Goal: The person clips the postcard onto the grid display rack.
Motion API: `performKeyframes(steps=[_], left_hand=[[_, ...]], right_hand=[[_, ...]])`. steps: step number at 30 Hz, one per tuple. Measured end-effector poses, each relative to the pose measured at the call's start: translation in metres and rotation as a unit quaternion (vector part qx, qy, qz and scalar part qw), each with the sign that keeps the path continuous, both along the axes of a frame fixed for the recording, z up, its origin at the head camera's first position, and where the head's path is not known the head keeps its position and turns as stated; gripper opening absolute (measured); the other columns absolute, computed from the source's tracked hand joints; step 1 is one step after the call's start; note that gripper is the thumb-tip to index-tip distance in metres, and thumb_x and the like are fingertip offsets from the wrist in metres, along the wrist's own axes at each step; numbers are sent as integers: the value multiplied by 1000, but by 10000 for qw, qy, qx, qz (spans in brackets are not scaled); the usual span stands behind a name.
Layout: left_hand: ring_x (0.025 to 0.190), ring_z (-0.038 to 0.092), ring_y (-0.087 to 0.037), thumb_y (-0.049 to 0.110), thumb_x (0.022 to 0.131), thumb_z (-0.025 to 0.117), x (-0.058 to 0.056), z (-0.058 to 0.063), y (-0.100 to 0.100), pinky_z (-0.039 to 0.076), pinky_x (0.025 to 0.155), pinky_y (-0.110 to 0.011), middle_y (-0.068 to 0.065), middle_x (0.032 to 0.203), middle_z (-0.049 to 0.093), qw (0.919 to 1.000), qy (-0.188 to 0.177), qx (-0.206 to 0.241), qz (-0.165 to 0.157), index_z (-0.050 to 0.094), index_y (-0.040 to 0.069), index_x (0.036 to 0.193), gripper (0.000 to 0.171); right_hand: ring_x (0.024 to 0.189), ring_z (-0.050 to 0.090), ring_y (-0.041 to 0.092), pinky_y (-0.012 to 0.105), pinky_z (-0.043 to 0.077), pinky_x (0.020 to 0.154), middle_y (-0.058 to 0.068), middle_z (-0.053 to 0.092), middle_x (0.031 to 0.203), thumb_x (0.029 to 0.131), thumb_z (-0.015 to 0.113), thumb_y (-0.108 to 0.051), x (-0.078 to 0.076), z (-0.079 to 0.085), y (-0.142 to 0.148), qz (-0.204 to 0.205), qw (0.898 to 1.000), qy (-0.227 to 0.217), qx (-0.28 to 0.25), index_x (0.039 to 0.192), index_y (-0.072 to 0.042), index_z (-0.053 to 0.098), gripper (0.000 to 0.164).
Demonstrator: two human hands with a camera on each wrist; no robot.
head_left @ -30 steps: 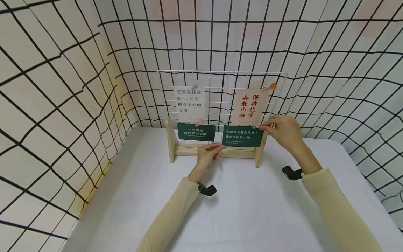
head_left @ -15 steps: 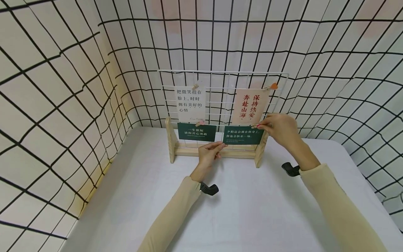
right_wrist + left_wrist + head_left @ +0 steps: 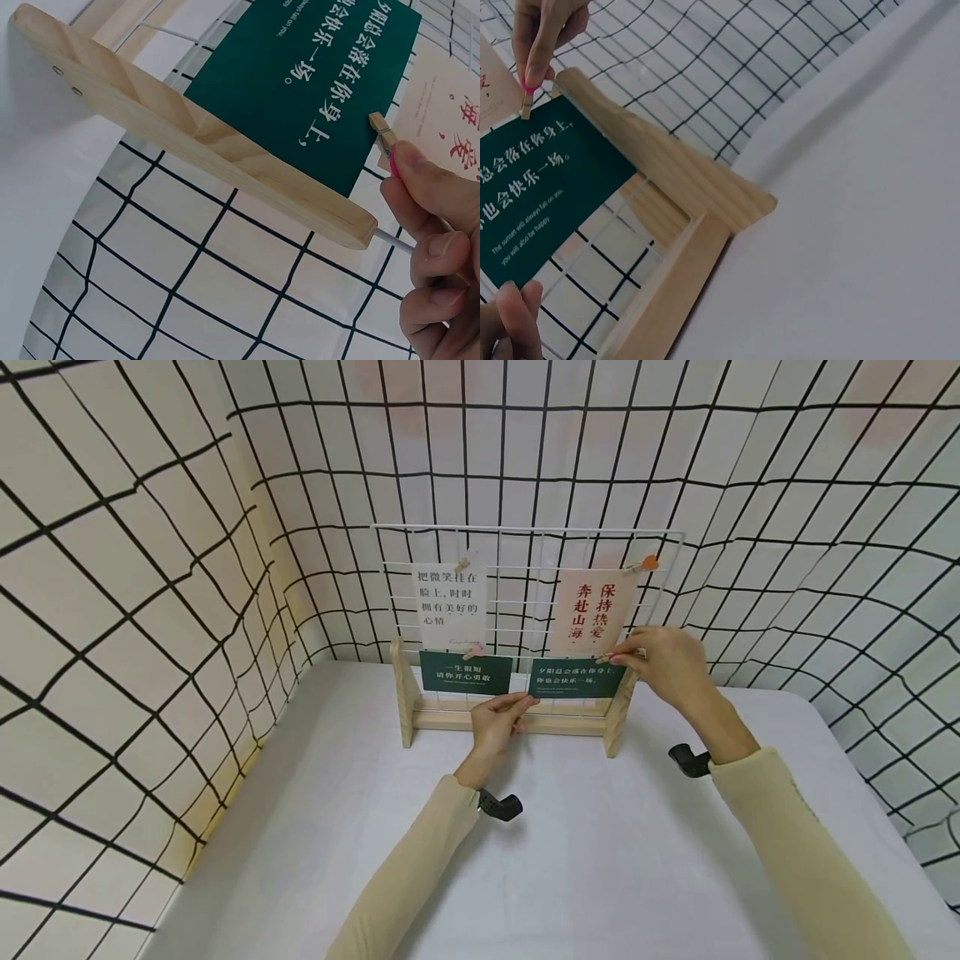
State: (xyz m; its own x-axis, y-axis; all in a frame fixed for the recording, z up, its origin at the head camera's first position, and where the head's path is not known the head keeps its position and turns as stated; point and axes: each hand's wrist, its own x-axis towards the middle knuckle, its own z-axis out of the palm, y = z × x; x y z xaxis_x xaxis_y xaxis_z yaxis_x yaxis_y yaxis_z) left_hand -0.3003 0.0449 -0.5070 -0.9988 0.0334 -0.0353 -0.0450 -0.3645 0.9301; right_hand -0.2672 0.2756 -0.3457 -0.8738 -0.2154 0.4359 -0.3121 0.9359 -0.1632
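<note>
A dark green card [image 3: 576, 680] with white writing lies against the lower right of a white wire rack [image 3: 525, 531] on a wooden stand [image 3: 510, 722]. My left hand [image 3: 495, 727] pinches the card's lower left corner between thumb and fingers. At its top edge, my right hand [image 3: 671, 664] pinches a small wooden clothespin [image 3: 382, 131] with a pink end. In the right wrist view the pin's tip meets the card's edge; whether it also grips the wire cannot be told. A second green card [image 3: 467, 673] hangs at the left under a pink-ended clip [image 3: 474, 651].
Above the green cards hang a white card [image 3: 450, 608] and a pink card [image 3: 590, 614] with red writing, the latter under an orange heart clip [image 3: 649, 562]. White cloth [image 3: 585, 860] covers the table. Black grid netting [image 3: 480, 477] stands behind and at both sides.
The right green card's lower edge has risen slightly, with my left hand moving up along with it. My right hand stays at the top edge with the clothespin, shifting only a little.
</note>
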Motion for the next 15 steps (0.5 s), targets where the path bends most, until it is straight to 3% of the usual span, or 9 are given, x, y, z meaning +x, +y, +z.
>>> performKeyframes(steps=[6, 11, 15], left_hand=[[46, 53, -4, 1, 92, 76, 3, 4, 5, 46, 48, -17, -28, 103, 76, 9995, -80, -4, 297, 76, -9, 105, 16], [45, 54, -5, 0, 90, 77, 5, 8, 7, 46, 47, -18, -25, 97, 78, 9982, -185, -162, 543, 77, -9, 100, 13], [46, 56, -5, -1, 90, 77, 7, 12, 7, 46, 47, -18, -24, 96, 78, 9976, -231, -230, 609, 78, -7, 98, 11]], right_hand=[[63, 56, 25, 30, 38, 54, 15, 76, 84, 86, 84, -16, 1, -2, 3, 31, 10000, 51, -76, 98, -1, 82, 19], [64, 57, 23, 30, 39, 54, 14, 76, 83, 86, 84, -16, 2, -3, 3, 26, 10000, 54, -32, 98, -2, 82, 18], [65, 63, 26, 35, 47, 55, 15, 78, 86, 85, 84, -15, 1, 0, 1, 156, 9996, 117, 188, 97, -1, 81, 19]])
